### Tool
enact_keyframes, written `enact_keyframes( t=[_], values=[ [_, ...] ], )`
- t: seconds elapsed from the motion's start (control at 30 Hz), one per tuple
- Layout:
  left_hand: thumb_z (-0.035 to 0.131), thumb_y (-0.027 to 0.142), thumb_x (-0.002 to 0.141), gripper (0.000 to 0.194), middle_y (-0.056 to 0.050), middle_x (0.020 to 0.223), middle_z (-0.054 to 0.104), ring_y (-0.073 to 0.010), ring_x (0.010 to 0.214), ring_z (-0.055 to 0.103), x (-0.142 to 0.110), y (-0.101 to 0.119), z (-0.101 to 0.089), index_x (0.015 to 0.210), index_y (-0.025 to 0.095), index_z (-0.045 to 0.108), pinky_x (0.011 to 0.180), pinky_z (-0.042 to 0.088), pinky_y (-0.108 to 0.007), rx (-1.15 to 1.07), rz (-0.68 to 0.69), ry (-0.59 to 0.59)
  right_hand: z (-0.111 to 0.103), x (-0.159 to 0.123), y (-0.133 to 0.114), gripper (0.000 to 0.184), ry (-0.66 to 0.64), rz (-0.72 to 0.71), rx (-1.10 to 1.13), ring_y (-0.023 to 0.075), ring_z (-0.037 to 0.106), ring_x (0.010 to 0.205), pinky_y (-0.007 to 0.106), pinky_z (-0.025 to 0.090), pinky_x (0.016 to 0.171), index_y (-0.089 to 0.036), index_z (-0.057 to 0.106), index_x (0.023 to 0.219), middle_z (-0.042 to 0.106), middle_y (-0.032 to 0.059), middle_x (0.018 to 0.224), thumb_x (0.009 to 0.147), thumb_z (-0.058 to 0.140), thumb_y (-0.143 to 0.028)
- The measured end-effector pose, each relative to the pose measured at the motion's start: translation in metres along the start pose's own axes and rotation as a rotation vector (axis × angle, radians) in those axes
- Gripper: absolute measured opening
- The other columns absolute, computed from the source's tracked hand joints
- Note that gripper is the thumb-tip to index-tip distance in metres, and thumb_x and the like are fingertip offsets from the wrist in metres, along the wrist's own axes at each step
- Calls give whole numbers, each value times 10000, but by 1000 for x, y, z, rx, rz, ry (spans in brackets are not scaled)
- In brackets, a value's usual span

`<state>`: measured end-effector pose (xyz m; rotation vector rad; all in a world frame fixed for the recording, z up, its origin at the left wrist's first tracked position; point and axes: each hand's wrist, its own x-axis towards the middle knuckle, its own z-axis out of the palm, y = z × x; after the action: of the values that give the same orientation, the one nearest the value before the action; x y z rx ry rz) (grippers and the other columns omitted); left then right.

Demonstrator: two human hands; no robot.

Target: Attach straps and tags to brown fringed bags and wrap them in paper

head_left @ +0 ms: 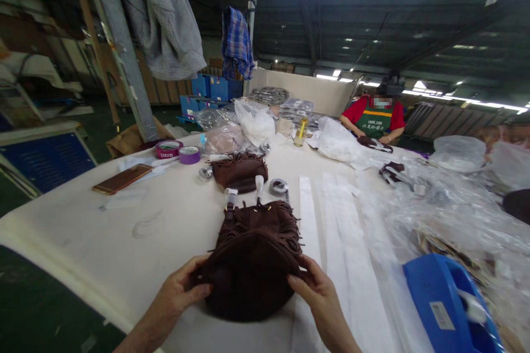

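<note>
A dark brown fringed handbag (250, 276) lies on the white table in front of me, its rounded base toward me. My left hand (182, 287) grips its left edge, thumb on top and fingers partly hidden behind. On the opposite edge, my right hand (312, 284) holds the bag the same way. White wrapping covers small parts at the bag's far end, near gold-coloured rings. Just beyond it sits a second brown fringed bag (240, 174), with a wrapped grey coil (279, 187) beside it.
Left on the table (83, 226) are a phone (122, 178) and tape rolls (189, 155). White strips (343, 242), clear plastic (451, 204) and a blue plastic container (439, 298) lie right. A bottle (301, 132) stands farther back. A co-worker in a green apron (376, 121) handles a brown item across the table.
</note>
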<state>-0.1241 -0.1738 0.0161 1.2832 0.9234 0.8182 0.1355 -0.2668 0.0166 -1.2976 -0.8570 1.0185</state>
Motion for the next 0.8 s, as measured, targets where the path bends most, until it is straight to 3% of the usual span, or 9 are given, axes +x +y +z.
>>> enact_keyframes(
  t=[0.17, 0.33, 0.63, 0.8],
  values=[
    [753, 308, 595, 409, -26, 922, 656, -220, 872, 584, -3, -7, -3, 962, 180, 626, 828, 430, -313, -146, -35, -58, -10, 10, -11, 305, -32, 83, 67, 184, 580, 764, 298, 455, 717, -181, 678, 833, 670, 27, 805, 586, 779, -330],
    [801, 315, 517, 391, -15, 785, 653, -204, 801, 578, 2, -3, -3, 838, 157, 645, 750, 427, -282, -197, -66, -90, -12, 17, -6, 287, -28, 117, 116, 145, 523, 617, 270, 414, 600, -163, 675, 696, 627, 4, 641, 481, 817, -290],
    [811, 199, 379, 349, 35, 591, 592, -113, 571, 486, 13, -1, 10, 649, 147, 595, 536, 362, -198, -333, -107, -57, -6, 24, -9, 321, -42, 183, 266, 105, 452, 522, 229, 334, 510, -164, 564, 561, 558, -29, 546, 400, 832, -238],
    [769, 205, 444, 289, 42, 615, 556, -121, 621, 479, 17, 5, 11, 635, 148, 559, 574, 361, -206, -245, -61, -81, -10, 25, -7, 339, 1, 106, 210, 103, 416, 538, 224, 313, 515, -175, 509, 550, 502, -50, 531, 426, 818, -236]
  ],
)
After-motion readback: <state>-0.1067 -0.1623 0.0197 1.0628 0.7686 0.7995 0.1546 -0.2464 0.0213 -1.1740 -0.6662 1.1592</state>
